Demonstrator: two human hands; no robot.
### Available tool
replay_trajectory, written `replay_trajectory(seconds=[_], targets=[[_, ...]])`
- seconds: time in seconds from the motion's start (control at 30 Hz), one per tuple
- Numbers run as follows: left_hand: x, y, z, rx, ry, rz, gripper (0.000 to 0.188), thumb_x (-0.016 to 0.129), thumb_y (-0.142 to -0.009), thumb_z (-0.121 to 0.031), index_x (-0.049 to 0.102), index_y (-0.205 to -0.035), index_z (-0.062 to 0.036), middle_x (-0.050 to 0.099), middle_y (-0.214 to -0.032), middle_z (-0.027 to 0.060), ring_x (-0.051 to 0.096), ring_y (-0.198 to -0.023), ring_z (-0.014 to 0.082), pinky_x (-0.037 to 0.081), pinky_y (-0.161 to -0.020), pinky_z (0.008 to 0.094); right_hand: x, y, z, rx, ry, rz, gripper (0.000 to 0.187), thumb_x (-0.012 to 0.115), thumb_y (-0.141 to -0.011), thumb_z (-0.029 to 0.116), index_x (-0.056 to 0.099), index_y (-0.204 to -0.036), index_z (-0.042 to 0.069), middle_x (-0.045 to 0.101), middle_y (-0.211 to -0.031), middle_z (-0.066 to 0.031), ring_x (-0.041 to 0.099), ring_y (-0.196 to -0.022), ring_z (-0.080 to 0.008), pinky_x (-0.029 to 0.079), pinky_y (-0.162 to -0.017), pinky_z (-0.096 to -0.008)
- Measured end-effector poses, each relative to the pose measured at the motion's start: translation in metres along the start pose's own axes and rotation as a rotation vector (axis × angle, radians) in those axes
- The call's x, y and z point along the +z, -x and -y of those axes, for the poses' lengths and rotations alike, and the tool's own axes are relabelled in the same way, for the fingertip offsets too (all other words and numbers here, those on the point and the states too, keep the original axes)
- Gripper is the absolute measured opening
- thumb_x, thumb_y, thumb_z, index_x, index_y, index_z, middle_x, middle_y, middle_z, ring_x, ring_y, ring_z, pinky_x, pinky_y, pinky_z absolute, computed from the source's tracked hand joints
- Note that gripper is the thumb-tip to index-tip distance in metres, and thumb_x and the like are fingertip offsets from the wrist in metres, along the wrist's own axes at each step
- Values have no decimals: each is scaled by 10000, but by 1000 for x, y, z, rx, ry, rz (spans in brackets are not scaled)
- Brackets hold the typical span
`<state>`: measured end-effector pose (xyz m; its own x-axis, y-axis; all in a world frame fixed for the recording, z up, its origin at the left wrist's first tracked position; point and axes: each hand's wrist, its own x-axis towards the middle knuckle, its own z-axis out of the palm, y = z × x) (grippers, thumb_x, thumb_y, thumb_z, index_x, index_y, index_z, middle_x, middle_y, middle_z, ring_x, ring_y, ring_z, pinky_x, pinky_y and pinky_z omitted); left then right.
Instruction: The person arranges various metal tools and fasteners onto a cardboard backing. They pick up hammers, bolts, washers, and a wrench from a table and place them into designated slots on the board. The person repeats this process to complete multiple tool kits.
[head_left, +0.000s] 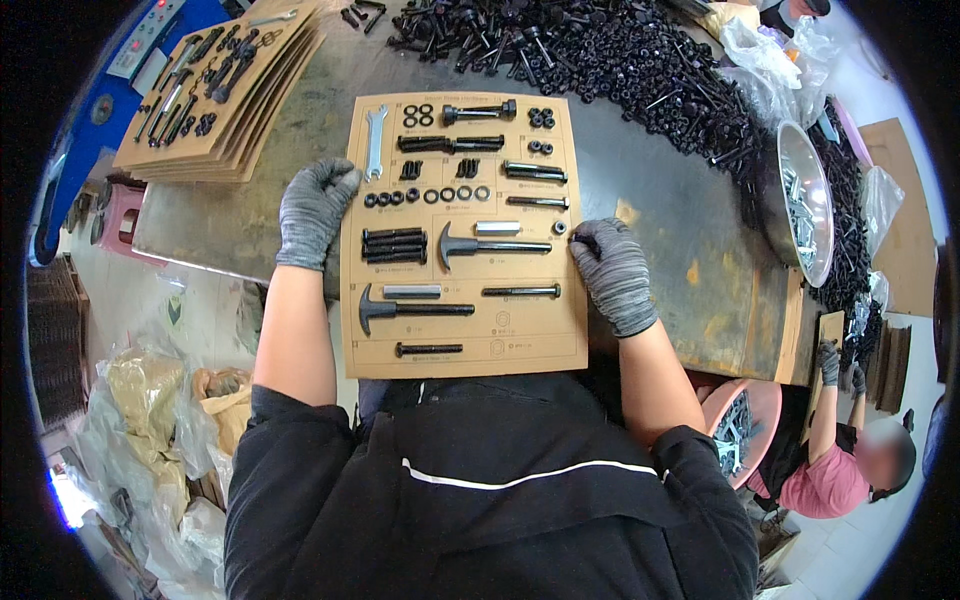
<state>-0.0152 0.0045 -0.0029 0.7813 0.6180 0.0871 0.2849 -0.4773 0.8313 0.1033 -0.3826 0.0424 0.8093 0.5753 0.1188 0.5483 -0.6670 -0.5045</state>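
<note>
A brown cardboard hardware board (pixel 545 325) lies in front of me, its near edge against my black clothing. In a grey knit glove, my left hand (pixel 315 215) pinches its upper left edge. My right hand (pixel 615 275), gloved the same way, closes on its right edge. Fixed to the board are a silver wrench (pixel 375 145), several black bolts (pixel 395 245), rows of nuts and washers (pixel 427 196), silver tubes (pixel 412 292) and two black T-shaped pieces with curved heads (pixel 420 309). Printed outlines show in the lower right part of the board.
A large heap of black bolts and nuts (pixel 620 80) covers the back of the metal table (pixel 680 240). Filled boards (pixel 225 90) are stacked at far left. A metal bowl (pixel 825 215) and a pink basin (pixel 765 420) hold parts at right, near a gloved co-worker (pixel 825 480).
</note>
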Motion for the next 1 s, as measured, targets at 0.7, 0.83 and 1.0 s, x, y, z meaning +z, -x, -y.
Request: replay_trajectory(seconds=[0.7,0.83,1.0], targets=[[-4,0,2,24,-92,13,304,734,-825,-291,701,-1033,-73,695,-849,59,631,-754,151,509,-759,295,7,80,75,-253,-210,211,180,707,-788,124,642,-934,41,596,-864,-143,608,-784,-321,517,-700,-401],[-8,5,-16,22,-127,-21,321,737,-825,-288,692,-1052,-65,690,-838,57,625,-747,143,509,-763,297,20,85,86,-350,-150,224,203,717,-782,159,649,-935,44,612,-869,-137,611,-782,-310,518,-692,-395],[-16,41,-24,-56,-104,-205,431,711,-848,-214,589,-1220,-34,589,-1160,161,615,-995,223,499,-892,313,9,87,73,-320,-203,42,302,717,-800,201,649,-1046,41,641,-925,-133,630,-844,-306,519,-747,-388]])
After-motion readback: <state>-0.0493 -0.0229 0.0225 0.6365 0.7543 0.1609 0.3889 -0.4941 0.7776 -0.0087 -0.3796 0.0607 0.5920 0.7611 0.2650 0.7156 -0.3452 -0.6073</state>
